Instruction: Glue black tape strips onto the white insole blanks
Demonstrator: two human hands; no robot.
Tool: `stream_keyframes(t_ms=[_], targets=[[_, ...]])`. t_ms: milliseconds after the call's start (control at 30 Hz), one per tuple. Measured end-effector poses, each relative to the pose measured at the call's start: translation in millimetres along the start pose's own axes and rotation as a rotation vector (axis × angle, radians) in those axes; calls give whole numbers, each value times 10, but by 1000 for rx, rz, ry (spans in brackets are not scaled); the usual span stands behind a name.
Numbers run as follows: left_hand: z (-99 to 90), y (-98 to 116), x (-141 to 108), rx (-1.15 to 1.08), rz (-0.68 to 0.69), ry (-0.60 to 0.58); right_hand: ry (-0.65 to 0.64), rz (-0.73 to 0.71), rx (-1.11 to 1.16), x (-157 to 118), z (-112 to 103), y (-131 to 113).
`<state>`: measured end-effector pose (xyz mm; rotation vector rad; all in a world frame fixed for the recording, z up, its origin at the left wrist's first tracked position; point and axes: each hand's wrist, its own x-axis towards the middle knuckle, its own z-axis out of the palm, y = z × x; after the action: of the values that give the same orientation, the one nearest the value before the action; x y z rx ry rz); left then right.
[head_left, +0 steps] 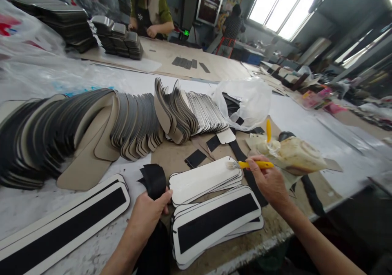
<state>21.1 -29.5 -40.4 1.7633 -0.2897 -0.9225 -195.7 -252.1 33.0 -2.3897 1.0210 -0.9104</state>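
Observation:
My right hand [269,185] grips a yellow-handled brush [255,165], its bristles on the right end of a white rounded panel [199,179]. That panel lies on top of a small fanned stack. In my left hand [153,211] is a bundle of black strips [154,181], curled over at the top, beside the panel's left end. Nearer to me is a second stack, whose top white panel [217,222] has a black strip along its middle. Right of the brush stands a stained plastic container [301,154], with another yellow handle [268,130] upright beside it.
Long rows of curved beige and grey panels [137,124] stand along the table. Longer white panels with black strips [70,226] lie at left. A plastic bag [245,103] holds black pieces. Across the table a person [151,14] works near stacked panels [118,38].

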Motion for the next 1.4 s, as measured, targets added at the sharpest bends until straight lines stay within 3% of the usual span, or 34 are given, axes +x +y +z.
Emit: stream_keyframes(t_ms=[100,233,367,433,500,567,767,900,1033,1167,1300,1400], targets=[[-6,33,-15,-7,-5,-3,43,-57,-34,9,-72,-49],[-15,74,-30,6,9,-11,47,-76,41,-66,-54,-435],[-9,79,-27,5,16,-25,-100,40,424,-233,236,-923],[-4,81,-32,15,17,-15,-199,84,574,-294,397,-1025],[-2,83,-40,14,26,-9,-232,88,583,-314,475,-966],[-4,83,-46,17,31,-12,-180,77,472,-293,434,-766],[-13,75,-35,16,16,-10,-21,24,9,-99,-21,-37],[1,65,-33,18,34,-9,68,-75,-97,-30,-186,17],[-1,69,-56,-19,60,6,87,-132,-114,-39,-257,-228],[-94,110,-123,-44,96,73,24,-178,-64,-11,-243,-525],[-241,167,-262,-159,141,92,-172,-257,88,66,-97,-868],[-298,179,-364,-248,152,67,-295,-238,278,101,75,-1115]])
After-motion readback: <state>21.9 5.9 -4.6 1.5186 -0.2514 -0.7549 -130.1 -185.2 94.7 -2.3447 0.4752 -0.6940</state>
